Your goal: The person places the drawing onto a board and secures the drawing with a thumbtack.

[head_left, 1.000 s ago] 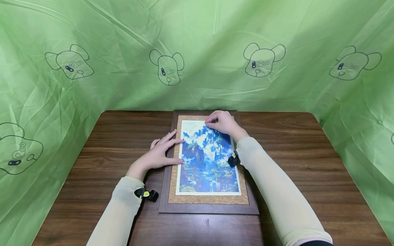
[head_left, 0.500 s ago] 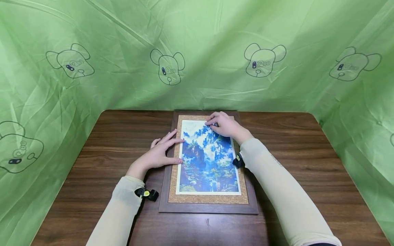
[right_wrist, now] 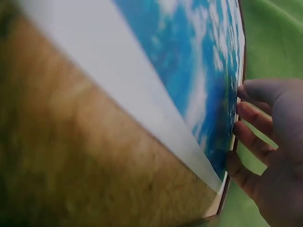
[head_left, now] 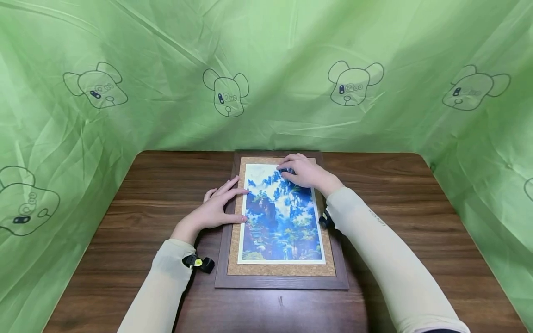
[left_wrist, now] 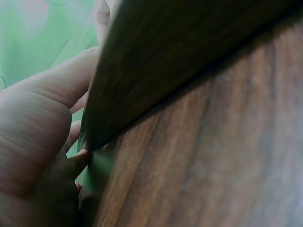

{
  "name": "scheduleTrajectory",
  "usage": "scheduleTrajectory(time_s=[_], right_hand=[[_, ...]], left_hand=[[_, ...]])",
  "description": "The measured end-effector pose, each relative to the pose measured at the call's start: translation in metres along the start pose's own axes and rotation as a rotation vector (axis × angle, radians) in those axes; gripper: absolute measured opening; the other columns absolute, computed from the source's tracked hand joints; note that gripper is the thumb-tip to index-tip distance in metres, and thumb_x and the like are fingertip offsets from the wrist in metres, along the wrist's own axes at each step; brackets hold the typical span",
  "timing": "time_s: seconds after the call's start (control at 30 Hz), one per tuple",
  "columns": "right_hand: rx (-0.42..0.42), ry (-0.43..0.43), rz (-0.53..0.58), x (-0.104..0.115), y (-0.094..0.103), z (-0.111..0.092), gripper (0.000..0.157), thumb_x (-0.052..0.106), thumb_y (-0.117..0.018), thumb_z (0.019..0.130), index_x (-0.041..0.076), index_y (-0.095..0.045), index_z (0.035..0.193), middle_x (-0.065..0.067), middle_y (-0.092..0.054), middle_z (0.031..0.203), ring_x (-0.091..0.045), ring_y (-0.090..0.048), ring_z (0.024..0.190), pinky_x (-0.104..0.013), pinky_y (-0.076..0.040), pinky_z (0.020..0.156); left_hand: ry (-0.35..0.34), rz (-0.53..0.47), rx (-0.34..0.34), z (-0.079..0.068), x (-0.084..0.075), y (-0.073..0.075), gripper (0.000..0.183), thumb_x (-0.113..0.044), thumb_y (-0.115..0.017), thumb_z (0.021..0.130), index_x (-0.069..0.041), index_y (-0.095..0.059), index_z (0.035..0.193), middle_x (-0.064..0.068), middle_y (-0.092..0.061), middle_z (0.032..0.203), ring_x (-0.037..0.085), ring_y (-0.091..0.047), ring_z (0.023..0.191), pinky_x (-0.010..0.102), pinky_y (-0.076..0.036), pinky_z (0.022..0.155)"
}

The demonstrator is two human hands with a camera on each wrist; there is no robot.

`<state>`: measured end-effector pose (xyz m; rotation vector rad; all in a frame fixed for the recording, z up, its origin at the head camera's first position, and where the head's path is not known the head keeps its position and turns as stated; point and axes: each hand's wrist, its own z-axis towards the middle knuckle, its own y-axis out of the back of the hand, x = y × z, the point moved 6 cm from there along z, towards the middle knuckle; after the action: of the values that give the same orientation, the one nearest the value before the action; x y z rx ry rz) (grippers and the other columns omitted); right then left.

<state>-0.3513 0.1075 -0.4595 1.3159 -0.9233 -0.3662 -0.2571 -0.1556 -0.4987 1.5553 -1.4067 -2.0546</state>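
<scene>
A blue landscape picture (head_left: 279, 217) with a white border lies on a cork board (head_left: 287, 269) that has a dark wooden frame (head_left: 283, 282). My left hand (head_left: 214, 210) rests spread along the left side, thumb and forefinger tips on the picture's left edge, other fingers by the frame. In the left wrist view, the dark side of the board (left_wrist: 147, 61) hides part of that hand. My right hand (head_left: 306, 171) touches the picture near its top edge, fingers slightly bent and thumb apart from them. The right wrist view shows these fingertips (right_wrist: 241, 130) against the picture, nothing between them.
The board lies on a brown wood-grain table (head_left: 395, 185), its top reaching the back edge. Green cloth (head_left: 279, 60) printed with bear-head outlines hangs behind and at both sides. A small black wrist camera (head_left: 201, 263) is strapped to the left sleeve.
The right thumb has drawn away from the fingertips, which stay near the picture's top. The right wrist and forearm have shifted slightly rightward. My left hand and the board have stayed put.
</scene>
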Motion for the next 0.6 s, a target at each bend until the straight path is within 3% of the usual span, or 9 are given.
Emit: scheduleTrajectory(time_s=[0.17,0.37,0.47,0.6], right_hand=[[0.058,-0.026,0.006,-0.002,0.0,-0.001,0.042,0.025,-0.058,0.104,0.014,-0.058,0.145,-0.01,-0.047,0.15,-0.033,-0.039,0.137,-0.052,-0.034,0.111],[0.196,-0.011,-0.03,0.001,-0.004,-0.015,0.058,0.038,-0.054,0.105,0.021,-0.037,0.158,-0.009,-0.03,0.164,-0.036,-0.024,0.15,-0.055,-0.025,0.118],[0.237,0.016,-0.043,0.01,-0.001,-0.032,0.063,0.04,-0.056,0.104,0.022,-0.034,0.16,-0.012,-0.029,0.164,-0.037,-0.022,0.151,-0.056,-0.024,0.119],[0.179,0.08,-0.062,0.017,0.019,-0.072,0.063,0.04,-0.061,0.102,0.02,-0.039,0.157,-0.017,-0.037,0.159,-0.038,-0.031,0.147,-0.056,-0.027,0.117]], left_hand=[[-0.007,-0.001,-0.003,0.004,0.002,0.0,0.077,-0.064,-0.074,0.082,-0.037,-0.046,0.149,-0.002,-0.006,0.17,0.026,-0.01,0.155,0.068,-0.003,0.112],[-0.016,0.0,0.007,0.003,0.009,0.001,0.075,-0.063,-0.07,0.087,-0.037,-0.043,0.152,-0.001,-0.005,0.17,0.025,-0.011,0.155,0.067,-0.003,0.112],[-0.013,-0.003,0.003,-0.005,0.014,0.006,0.075,-0.059,-0.066,0.092,-0.032,-0.038,0.156,0.003,-0.007,0.17,0.027,-0.014,0.154,0.067,-0.008,0.114],[-0.014,0.036,-0.034,-0.024,0.022,0.026,0.077,-0.052,-0.063,0.097,-0.019,-0.031,0.159,0.011,-0.016,0.168,0.032,-0.022,0.152,0.06,-0.021,0.117]])
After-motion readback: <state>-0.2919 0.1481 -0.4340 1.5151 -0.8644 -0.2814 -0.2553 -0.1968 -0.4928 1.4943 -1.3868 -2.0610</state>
